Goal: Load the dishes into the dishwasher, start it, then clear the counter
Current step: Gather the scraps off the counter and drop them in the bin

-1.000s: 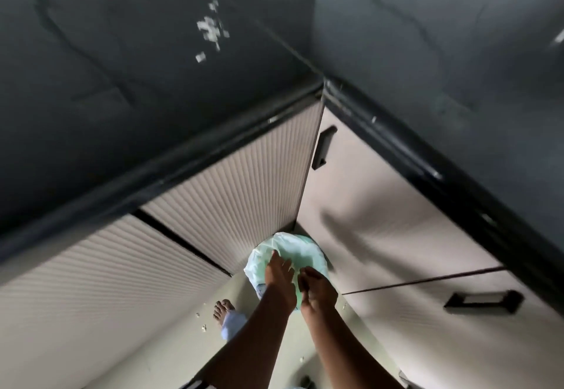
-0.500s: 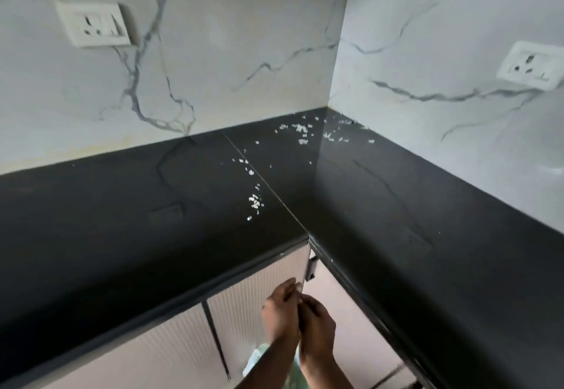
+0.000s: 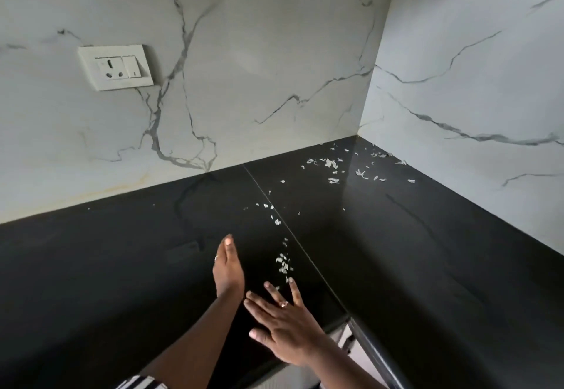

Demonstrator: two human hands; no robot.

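Observation:
A black L-shaped counter [image 3: 122, 266] fills the corner. Small pale scraps [image 3: 283, 263] lie scattered along its seam, and more scraps [image 3: 332, 166] sit at the back corner by the wall. My left hand [image 3: 227, 266] is over the counter on its edge, fingers straight, just left of the nearer scraps. My right hand [image 3: 283, 324] hovers flat with fingers spread near the counter's front edge, its fingertips beside the closest scraps. Both hands hold nothing. No dishes or dishwasher are in view.
White marble-look walls rise behind the counter on both sides. A white socket and switch plate [image 3: 116, 66] is on the left wall. A pale cabinet front [image 3: 345, 338] shows below the counter's inner corner.
The view has risen from the floor bin and cabinets to the counter. Both hands came up from the pale green bin bag and now reach over the counter, open.

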